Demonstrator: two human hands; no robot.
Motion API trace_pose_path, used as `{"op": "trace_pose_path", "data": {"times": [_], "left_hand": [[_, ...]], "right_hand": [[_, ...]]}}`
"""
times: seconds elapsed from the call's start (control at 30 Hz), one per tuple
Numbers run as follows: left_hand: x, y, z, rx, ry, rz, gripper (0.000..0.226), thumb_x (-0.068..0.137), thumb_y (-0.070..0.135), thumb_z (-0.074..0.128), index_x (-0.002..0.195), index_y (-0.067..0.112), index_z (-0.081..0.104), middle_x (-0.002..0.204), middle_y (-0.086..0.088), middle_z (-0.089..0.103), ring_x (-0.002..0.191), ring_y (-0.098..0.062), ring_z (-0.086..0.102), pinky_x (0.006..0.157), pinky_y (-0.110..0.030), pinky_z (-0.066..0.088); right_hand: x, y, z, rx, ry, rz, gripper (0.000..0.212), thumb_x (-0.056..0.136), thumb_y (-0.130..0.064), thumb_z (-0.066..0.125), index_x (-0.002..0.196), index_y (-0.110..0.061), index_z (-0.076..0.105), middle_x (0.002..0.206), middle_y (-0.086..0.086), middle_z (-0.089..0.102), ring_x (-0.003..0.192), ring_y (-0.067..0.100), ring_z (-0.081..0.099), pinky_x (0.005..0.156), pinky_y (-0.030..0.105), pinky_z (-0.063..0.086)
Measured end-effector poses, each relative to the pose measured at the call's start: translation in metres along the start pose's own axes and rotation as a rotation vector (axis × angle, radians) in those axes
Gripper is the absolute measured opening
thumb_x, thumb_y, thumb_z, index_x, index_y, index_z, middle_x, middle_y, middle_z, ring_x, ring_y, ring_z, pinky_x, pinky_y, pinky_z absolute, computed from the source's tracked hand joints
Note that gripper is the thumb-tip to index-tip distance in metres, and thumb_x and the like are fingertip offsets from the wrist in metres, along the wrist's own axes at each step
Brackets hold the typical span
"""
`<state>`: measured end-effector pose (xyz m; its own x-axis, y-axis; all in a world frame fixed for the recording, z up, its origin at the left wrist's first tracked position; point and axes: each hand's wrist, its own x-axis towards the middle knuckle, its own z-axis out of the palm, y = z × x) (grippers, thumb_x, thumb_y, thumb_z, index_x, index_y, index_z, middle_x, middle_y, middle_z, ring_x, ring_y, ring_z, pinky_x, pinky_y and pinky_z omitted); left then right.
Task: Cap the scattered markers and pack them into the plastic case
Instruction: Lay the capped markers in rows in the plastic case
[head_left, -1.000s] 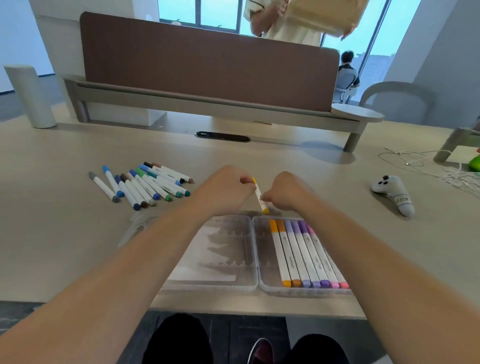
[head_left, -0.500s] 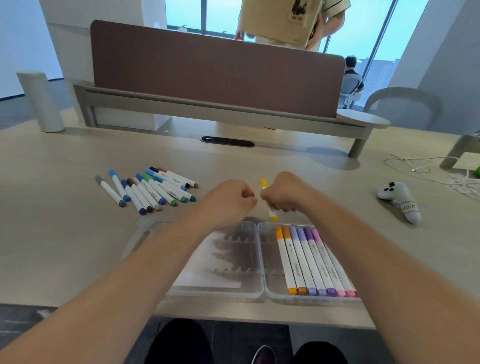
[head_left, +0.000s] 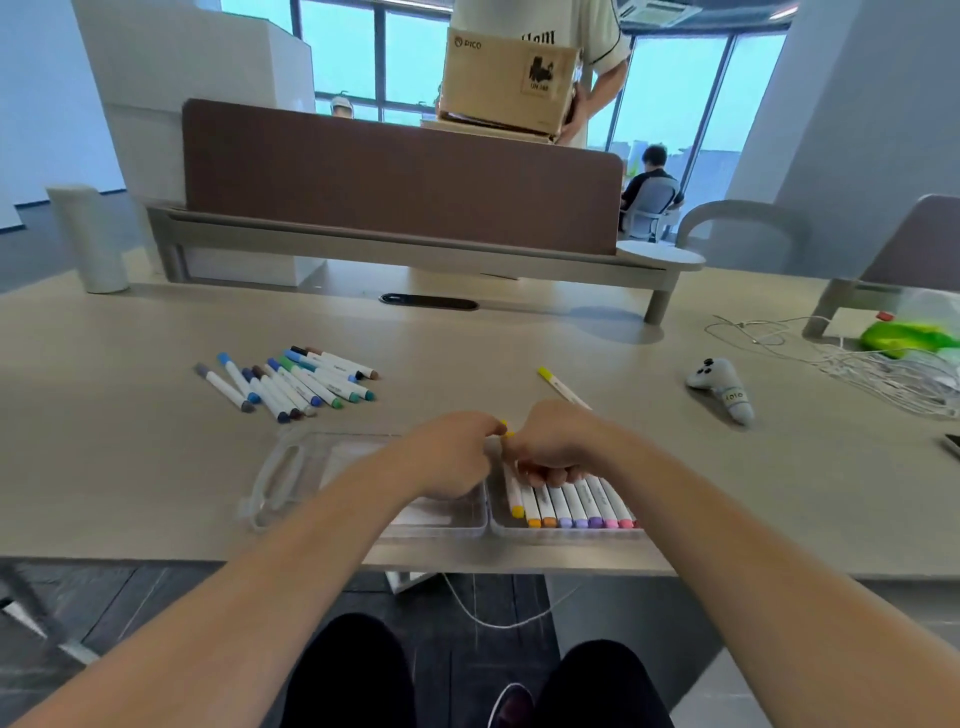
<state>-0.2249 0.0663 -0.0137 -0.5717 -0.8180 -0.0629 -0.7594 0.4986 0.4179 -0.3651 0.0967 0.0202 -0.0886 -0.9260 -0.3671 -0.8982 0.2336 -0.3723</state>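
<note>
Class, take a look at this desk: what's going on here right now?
A person seated at the table is packing markers. The left hand and right hand pinch the far end of a yellow marker, which lies at the left end of the row in the right half of the open plastic case. A bunch of blue, green and brown markers and one yellow-tipped marker lie loose on the table.

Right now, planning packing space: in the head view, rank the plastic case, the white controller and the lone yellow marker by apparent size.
1. plastic case
2. white controller
3. lone yellow marker, by far the slimmest
</note>
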Motion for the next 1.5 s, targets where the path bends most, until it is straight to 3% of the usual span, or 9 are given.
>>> {"op": "trace_pose_path", "data": {"times": [0.23,0.5,0.67,0.9,1.03,1.1,1.17,1.3,1.5], "left_hand": [[-0.007,0.004,-0.001,0.067,-0.111,0.056,0.050,0.098,0.035,0.055,0.144,0.018,0.045,0.145,-0.001,0.046,0.129,-0.022,0.046,0.109,-0.040,0.037],[-0.003,0.001,0.003,0.071,-0.128,0.060,0.050,0.079,0.060,0.068,0.116,0.026,0.064,0.109,0.004,0.065,0.098,-0.019,0.060,0.091,-0.045,0.049],[-0.004,0.002,0.004,0.121,-0.117,0.069,0.056,0.081,0.058,0.069,0.123,0.022,0.063,0.125,0.003,0.060,0.108,-0.021,0.057,0.095,-0.044,0.047],[0.004,0.005,-0.002,0.055,-0.077,0.019,0.046,0.085,0.050,0.069,0.118,0.019,0.064,0.108,0.002,0.065,0.091,-0.020,0.064,0.079,-0.035,0.054],[0.016,0.006,-0.005,-0.066,0.092,-0.002,0.038,0.095,0.049,0.055,0.126,0.029,0.061,0.129,0.009,0.057,0.115,-0.012,0.053,0.088,-0.026,0.039],[0.029,0.011,-0.007,-0.139,0.112,0.002,0.033,0.097,0.045,0.052,0.125,0.029,0.061,0.127,0.009,0.059,0.110,-0.009,0.052,0.085,-0.025,0.037],[0.044,0.018,-0.009,-0.186,0.110,0.015,0.031,0.098,0.042,0.052,0.124,0.028,0.062,0.121,0.010,0.062,0.103,-0.007,0.054,0.083,-0.024,0.039],[0.077,0.027,-0.015,-0.192,0.139,0.029,0.028,0.098,0.037,0.053,0.120,0.024,0.066,0.115,0.007,0.065,0.102,-0.011,0.057,0.089,-0.029,0.045],[0.116,0.029,-0.012,-0.239,0.150,-0.032,0.023,0.097,0.033,0.056,0.109,0.020,0.070,0.109,-0.001,0.070,0.098,-0.018,0.063,0.089,-0.033,0.049]], "right_hand": [[0.003,0.009,-0.003,-0.032,0.014,0.007,0.046,0.096,-0.026,0.050,0.054,-0.009,0.051,0.033,-0.003,0.043,0.029,0.011,0.036,0.043,0.021,0.032],[0.011,0.014,-0.001,-0.078,-0.002,-0.023,0.041,0.094,-0.031,0.061,0.059,-0.011,0.054,0.050,0.003,0.050,0.038,0.013,0.043,0.045,0.022,0.037],[0.017,0.014,0.001,-0.113,-0.017,-0.014,0.036,0.093,-0.033,0.063,0.066,-0.010,0.059,0.061,0.006,0.056,0.049,0.016,0.049,0.054,0.026,0.043],[0.020,0.021,-0.004,-0.074,0.029,-0.059,0.036,0.093,-0.031,0.063,0.075,-0.001,0.067,0.066,0.012,0.063,0.054,0.020,0.054,0.058,0.028,0.048],[0.034,0.043,-0.017,0.092,0.195,-0.058,0.023,0.091,-0.019,0.067,0.089,0.004,0.065,0.075,0.014,0.060,0.062,0.021,0.054,0.062,0.029,0.047],[0.044,0.054,-0.025,0.138,0.230,-0.031,0.024,0.090,-0.016,0.068,0.096,0.007,0.063,0.074,0.015,0.061,0.057,0.020,0.055,0.058,0.028,0.047],[0.055,0.064,-0.033,0.145,0.255,-0.002,0.024,0.090,-0.021,0.069,0.093,0.001,0.062,0.073,0.014,0.064,0.053,0.020,0.056,0.053,0.026,0.048],[0.086,0.082,-0.050,0.014,0.379,0.073,0.028,0.082,-0.035,0.075,0.088,-0.009,0.065,0.087,0.010,0.068,0.079,0.026,0.065,0.072,0.035,0.053],[0.124,0.086,-0.054,-0.063,0.391,0.144,0.026,0.078,-0.024,0.073,0.065,-0.012,0.053,0.067,0.005,0.056,0.059,0.021,0.055,0.054,0.027,0.040]]}}
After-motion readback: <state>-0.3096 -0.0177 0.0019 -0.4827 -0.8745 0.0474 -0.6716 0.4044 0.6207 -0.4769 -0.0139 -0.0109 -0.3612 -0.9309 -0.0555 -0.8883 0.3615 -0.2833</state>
